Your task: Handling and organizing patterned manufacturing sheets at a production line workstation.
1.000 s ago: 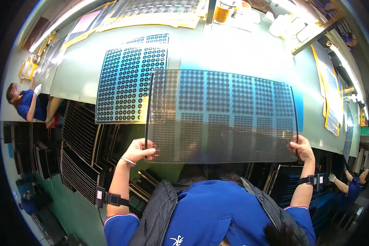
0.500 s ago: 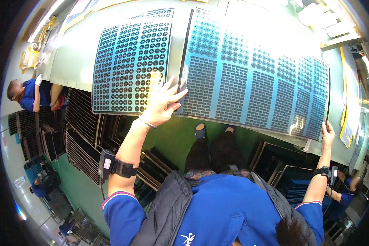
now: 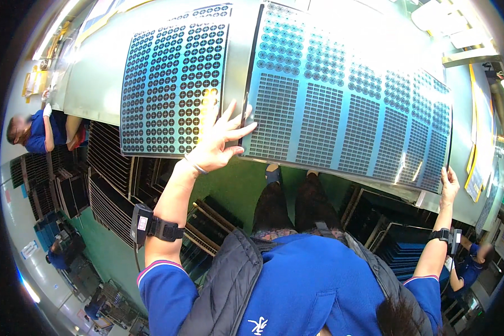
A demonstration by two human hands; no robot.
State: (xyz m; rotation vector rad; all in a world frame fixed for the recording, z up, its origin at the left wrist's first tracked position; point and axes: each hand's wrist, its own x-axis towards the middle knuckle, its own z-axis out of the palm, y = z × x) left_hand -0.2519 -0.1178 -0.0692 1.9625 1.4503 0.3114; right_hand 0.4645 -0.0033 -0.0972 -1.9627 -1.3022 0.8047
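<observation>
A large dark-framed blue panel [image 3: 325, 123], printed with rows of small rectangles and circles, is tilted over the pale worktop [image 3: 95, 89]. My right hand [image 3: 449, 187] pinches its lower right corner between thumb and fingers. At the panel's left edge, my left hand [image 3: 221, 143] has its fingers stretched and spread, with the foremost fingertips touching that edge. Beside it on the left lies a second blue sheet [image 3: 173, 95] with columns of dark crossed circles; my left hand overlaps its lower right corner. Glare washes out the upper parts of both.
Below the worktop edge stand slatted racks [image 3: 107, 196] at the left and a rack of blue panels [image 3: 406, 255] at the right. A co-worker [image 3: 39, 131] is at the far left, another [image 3: 470, 269] at the right. Yellow-edged boards [image 3: 479, 134] lie along the right side.
The second sheet and my left hand appear slightly further left in view. The panel stays between my hands, its right corner still pinched.
</observation>
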